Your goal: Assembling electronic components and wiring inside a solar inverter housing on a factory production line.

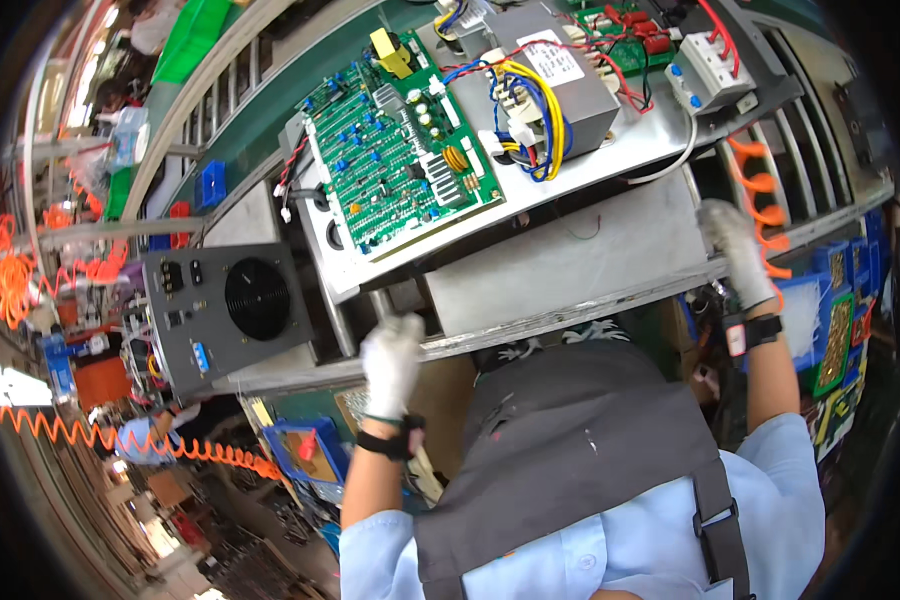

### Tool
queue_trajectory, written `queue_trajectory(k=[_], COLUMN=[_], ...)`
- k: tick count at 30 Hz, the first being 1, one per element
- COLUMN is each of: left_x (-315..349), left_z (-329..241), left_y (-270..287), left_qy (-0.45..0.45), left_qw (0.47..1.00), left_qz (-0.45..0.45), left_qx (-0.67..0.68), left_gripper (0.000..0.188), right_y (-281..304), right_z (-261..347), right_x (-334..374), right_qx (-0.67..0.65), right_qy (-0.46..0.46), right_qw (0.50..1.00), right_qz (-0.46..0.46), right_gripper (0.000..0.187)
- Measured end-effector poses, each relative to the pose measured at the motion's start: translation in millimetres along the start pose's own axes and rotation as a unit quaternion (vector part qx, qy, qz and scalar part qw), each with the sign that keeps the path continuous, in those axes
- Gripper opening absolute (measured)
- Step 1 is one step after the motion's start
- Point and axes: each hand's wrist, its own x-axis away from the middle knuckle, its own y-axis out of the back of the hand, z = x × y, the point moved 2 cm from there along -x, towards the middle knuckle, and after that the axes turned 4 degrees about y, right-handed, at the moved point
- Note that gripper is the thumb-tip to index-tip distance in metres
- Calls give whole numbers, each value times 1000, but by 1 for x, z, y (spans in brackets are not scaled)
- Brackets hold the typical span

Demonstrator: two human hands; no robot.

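Observation:
My left hand (391, 366), in a white glove with a black wrist band, is over the near edge of the bench, close to a gap between rollers. Its fingers look loosely bent and apart, with nothing visible in them. My right hand (734, 250), gloved too, reaches over the bench edge at the right, beside an orange coiled hose (763, 205). Its fingers point forward and hold nothing I can see. Ahead lies a metal chassis plate (425, 245) carrying a green circuit board (390, 150), a grey metal box (580, 100) and a bundle of yellow and blue wires (550, 110).
A grey panel with a round black fan (257, 298) stands at the left on the bench. A bare metal sheet (570, 265) lies between chassis and bench edge. Blue parts bins (838, 262) are at the right. Another orange coiled hose (170, 447) hangs at the lower left.

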Motion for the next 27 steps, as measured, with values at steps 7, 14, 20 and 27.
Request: queue_trajectory(k=[7, 14, 20, 27], left_x=[-97, -147, -120, -127], left_z=[-34, 7, -36, -23], left_y=[-88, -117, -98, -114], left_qy=[-194, -162, -58, -50], left_qw=[956, 976, 973, 975], left_qz=[-62, -41, 36, 44], left_qx=[-212, -142, -221, -211], left_gripper=[38, 25, 25, 24], right_y=[-170, -205, -200, -201], right_z=[-78, -78, -85, -86], right_x=[22, 37, 34, 33], right_qx=[336, 465, 437, 416], right_qy=[60, 110, 117, 125], right_qw=[928, 867, 879, 888], right_qz=[-149, -143, -151, -151], right_gripper=[58, 69, 65, 65])
